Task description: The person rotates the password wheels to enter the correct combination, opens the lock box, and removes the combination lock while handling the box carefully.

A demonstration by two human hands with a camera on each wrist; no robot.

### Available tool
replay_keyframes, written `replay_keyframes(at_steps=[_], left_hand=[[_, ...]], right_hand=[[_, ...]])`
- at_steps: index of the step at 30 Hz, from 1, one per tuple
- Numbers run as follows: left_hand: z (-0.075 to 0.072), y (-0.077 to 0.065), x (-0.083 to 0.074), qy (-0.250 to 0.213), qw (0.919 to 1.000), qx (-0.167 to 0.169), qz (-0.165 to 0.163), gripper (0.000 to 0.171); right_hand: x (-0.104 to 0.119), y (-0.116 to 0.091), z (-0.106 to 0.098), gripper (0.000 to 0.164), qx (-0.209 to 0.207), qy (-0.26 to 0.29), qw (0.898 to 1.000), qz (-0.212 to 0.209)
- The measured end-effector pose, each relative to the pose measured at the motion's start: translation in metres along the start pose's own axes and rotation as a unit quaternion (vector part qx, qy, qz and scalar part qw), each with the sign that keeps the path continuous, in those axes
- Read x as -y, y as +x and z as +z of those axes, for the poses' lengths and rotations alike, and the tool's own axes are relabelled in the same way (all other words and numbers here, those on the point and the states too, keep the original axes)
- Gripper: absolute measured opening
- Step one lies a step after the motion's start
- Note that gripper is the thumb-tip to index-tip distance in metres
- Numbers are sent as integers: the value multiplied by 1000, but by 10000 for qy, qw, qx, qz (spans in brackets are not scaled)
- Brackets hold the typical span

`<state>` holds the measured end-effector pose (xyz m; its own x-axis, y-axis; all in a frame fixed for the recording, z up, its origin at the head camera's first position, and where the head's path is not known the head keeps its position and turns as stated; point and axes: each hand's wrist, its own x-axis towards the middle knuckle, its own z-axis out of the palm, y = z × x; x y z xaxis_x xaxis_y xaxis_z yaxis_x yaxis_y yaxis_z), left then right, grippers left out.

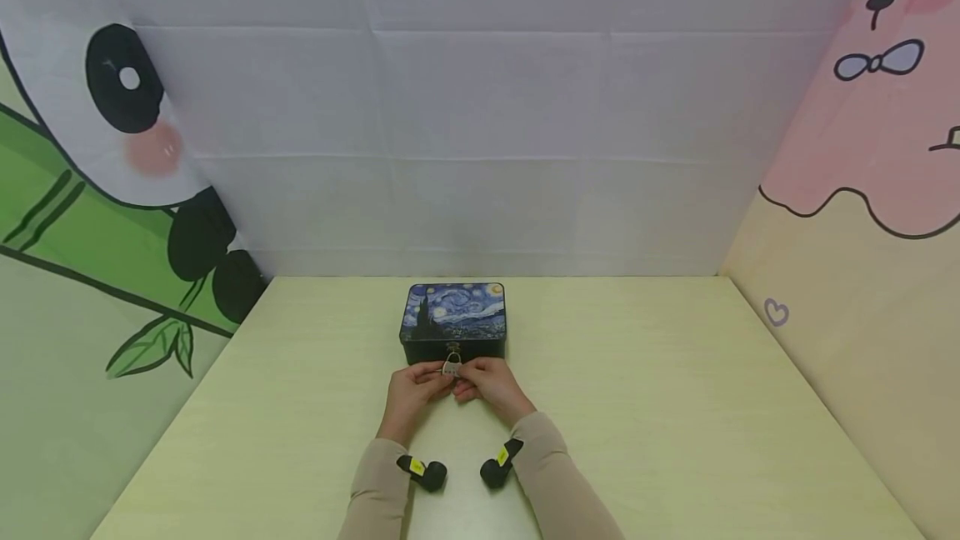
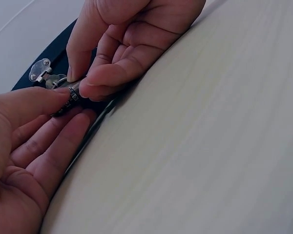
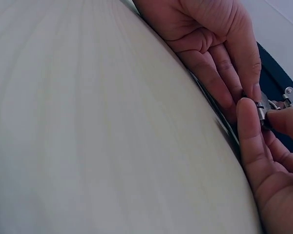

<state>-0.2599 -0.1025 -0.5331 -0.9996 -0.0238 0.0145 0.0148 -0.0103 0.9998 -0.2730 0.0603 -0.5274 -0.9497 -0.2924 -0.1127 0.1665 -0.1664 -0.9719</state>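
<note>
A tin box (image 1: 453,312) with a swirling blue night-sky picture on its lid stands closed on the table. From the metal clasp (image 2: 40,71) on its dark front hangs a small silver combination padlock (image 1: 452,368), its shackle passing through the clasp. My left hand (image 1: 409,398) pinches the padlock (image 2: 73,94) from the left, thumb at its row of number dials. On the other side, my right hand (image 1: 495,388) grips the padlock between thumb and index finger, as the right wrist view shows. Fingertips cover much of the lock body (image 3: 261,113).
The pale wood-grain table (image 1: 675,407) stretches out on both sides of the box. Behind it hangs a creased white cloth (image 1: 480,107), and printed cartoon panels flank the table. Each sleeve carries a black wrist camera (image 1: 429,476).
</note>
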Motion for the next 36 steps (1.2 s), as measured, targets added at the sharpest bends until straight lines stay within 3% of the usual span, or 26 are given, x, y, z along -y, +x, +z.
replay_keyframes(at_steps=[5,15,28,32,36], left_hand=[[1,0,0,68,9999,-90,-3,28],[1,1,0,-387,9987,-241,-209,27],[0,1,0,-241,9992,-172,-278,28],[0,-4,-12,-260,9991,-71,-317,27],[0,-4,-11,-190,9992,-74,-340,27]], right_hand=[[0,1,0,23,-30,-70,10000,-34],[0,2,0,23,-84,-85,9999,-88],[-1,1,1,23,-131,-71,9999,-77],[-2,1,1,23,-135,-121,9998,-112],[-3,2,0,23,-124,-145,9998,-110]])
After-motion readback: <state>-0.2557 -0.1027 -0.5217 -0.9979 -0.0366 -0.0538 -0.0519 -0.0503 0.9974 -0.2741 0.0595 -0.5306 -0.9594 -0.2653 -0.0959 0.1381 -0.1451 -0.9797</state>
